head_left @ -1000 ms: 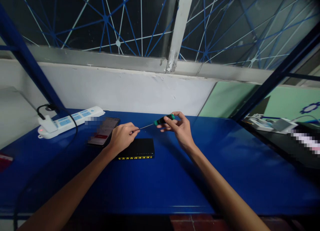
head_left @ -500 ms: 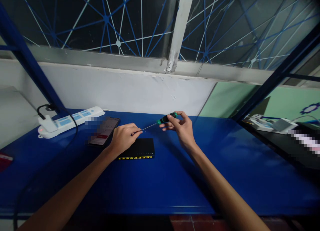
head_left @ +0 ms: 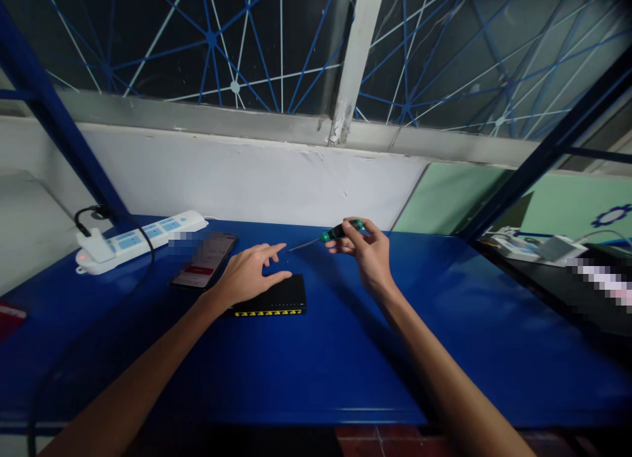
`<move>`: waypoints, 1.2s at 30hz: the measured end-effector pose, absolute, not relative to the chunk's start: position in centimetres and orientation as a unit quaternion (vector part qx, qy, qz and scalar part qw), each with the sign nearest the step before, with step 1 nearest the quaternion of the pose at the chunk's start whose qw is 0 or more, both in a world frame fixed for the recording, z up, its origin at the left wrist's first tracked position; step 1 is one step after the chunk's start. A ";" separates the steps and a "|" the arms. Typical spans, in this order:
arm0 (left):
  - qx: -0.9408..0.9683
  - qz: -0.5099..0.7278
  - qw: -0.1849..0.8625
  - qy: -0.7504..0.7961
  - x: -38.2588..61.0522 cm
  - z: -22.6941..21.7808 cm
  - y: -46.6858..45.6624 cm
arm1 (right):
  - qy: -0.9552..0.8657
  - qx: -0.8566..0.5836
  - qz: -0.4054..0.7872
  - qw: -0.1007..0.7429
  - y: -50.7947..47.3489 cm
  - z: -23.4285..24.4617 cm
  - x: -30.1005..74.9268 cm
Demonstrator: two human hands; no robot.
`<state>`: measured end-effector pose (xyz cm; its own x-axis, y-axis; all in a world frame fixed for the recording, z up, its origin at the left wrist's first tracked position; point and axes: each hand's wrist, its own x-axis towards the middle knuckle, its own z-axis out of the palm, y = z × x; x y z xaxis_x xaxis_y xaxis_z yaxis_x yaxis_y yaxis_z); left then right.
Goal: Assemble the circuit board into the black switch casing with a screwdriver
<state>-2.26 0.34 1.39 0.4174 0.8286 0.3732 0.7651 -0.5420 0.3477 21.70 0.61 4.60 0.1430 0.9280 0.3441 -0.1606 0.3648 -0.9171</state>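
My right hand [head_left: 365, 249] holds a small screwdriver [head_left: 332, 235] by its green and black handle, with the thin shaft pointing left and slightly down. My left hand [head_left: 249, 272] is open, fingers stretched out, hovering over the left part of a flat black box [head_left: 281, 294] with a row of yellow ports on its front edge. The shaft tip ends just right of my left forefinger, apart from it. The box lies on the blue table [head_left: 316, 351].
A phone [head_left: 202, 267] with a lit screen lies left of the box. A white power strip [head_left: 133, 240] with a black cable plugged in sits at the back left. A white wall runs behind; another bench with white devices [head_left: 538, 246] stands to the right.
My left hand has let go of the screwdriver's tip and spread its fingers. My right hand has carried the screwdriver a little to the right and up.
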 end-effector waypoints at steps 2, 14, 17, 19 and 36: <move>0.858 0.232 0.106 0.447 -2.2 1.5 0.1 | -0.497 -0.379 0.407 0.666 0.8 4.7 22.3; 0.908 0.194 0.087 0.362 -0.5 0.6 -1.6 | -0.474 -0.394 0.377 0.692 1.0 5.7 23.6; 0.892 0.234 0.090 0.376 -0.5 1.3 -1.6 | -0.468 -0.376 0.392 0.697 0.9 6.1 24.0; 0.873 0.288 0.105 0.379 -0.8 2.1 -1.6 | -0.460 -0.359 0.394 0.710 0.8 6.4 24.3; 0.824 0.417 0.122 0.365 -1.6 4.0 -1.6 | -0.523 -0.370 0.353 0.682 0.6 6.4 24.3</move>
<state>-1.60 -1.60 3.98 0.3868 0.7025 0.5974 0.4996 -0.7042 0.5045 24.28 0.57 6.38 0.2028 0.8688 0.4518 -0.0950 0.4767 -0.8739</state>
